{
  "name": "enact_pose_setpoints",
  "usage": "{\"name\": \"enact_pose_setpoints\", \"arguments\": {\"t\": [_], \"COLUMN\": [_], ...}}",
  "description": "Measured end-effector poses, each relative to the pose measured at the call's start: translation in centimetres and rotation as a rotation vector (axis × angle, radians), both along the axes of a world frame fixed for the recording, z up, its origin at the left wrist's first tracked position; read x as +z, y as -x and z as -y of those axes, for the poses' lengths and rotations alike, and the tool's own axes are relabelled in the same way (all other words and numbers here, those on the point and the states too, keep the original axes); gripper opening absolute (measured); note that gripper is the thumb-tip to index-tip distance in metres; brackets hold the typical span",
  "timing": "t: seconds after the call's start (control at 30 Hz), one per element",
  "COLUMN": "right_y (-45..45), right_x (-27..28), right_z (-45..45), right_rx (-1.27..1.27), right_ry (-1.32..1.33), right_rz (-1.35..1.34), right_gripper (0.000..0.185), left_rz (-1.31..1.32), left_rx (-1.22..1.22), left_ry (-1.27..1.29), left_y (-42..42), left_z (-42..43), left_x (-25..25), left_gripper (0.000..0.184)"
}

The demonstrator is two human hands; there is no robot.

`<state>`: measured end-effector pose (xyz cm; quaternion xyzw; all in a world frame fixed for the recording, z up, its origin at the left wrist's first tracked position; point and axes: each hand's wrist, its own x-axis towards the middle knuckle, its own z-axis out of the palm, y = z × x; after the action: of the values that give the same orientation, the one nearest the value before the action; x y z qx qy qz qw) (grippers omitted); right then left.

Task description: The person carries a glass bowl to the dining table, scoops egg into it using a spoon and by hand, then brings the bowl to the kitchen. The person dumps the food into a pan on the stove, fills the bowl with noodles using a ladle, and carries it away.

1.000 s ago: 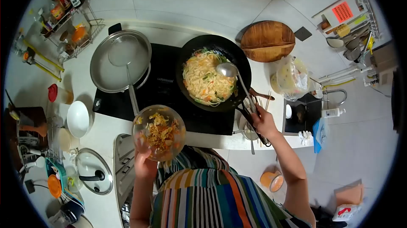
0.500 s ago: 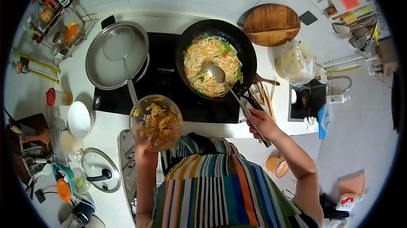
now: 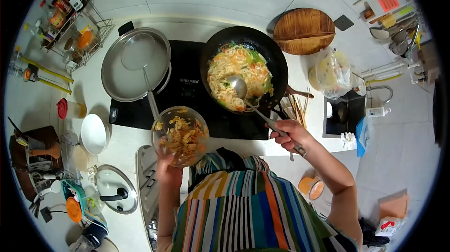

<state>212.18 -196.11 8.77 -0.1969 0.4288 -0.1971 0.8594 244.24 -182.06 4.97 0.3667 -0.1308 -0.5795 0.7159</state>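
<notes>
My right hand (image 3: 289,136) is wrapped round the handle of a metal ladle (image 3: 238,86), whose bowl rests among noodles. Those noodles (image 3: 243,67), mixed with green and orange bits, fill the bottom of a black wok (image 3: 281,71) on the cooktop. With my left hand (image 3: 168,165) I grip a clear glass bowl (image 3: 202,136) by its near side, in front of the cooktop. Inside the bowl lies a mix of egg and orange pieces (image 3: 181,137). My left fingers show only partly through the glass.
A wide steel pan (image 3: 112,76) with a strainer (image 3: 137,55) across it stands left on the black cooktop (image 3: 185,100). Nearby are a white bowl (image 3: 93,134), a glass lid (image 3: 107,177), a wooden lid (image 3: 303,29), chopsticks (image 3: 297,109), a plastic bag (image 3: 333,76) and a sink (image 3: 344,118).
The whole view has shifted slightly right and down. The ladle's bowl has moved a little left within the noodles. Both hands keep their holds.
</notes>
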Motion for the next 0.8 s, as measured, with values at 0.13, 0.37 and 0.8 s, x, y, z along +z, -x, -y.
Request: {"name": "enact_pose_setpoints", "arguments": {"t": [0.13,0.37,0.8], "right_y": [-0.7,0.8,3.7], "right_x": [-0.2,1.5,-1.4], "right_z": [0.9,2.3,-0.2], "right_rx": [-0.042,-0.039,0.315], "right_ry": [0.329,0.614,1.469], "right_rz": [-0.243,-0.518,-1.05], "right_gripper": [0.016,0.037,0.047], "left_rz": [0.079,-0.006,0.011], "left_rx": [0.011,0.041,0.001], "left_ry": [-0.018,-0.032,0.014], "left_y": [-0.1,0.6,0.9], "left_z": [-0.1,-0.4,0.2], "left_x": [-0.4,-0.4,-1.3], "left_gripper": [0.06,0.061,0.063]}}
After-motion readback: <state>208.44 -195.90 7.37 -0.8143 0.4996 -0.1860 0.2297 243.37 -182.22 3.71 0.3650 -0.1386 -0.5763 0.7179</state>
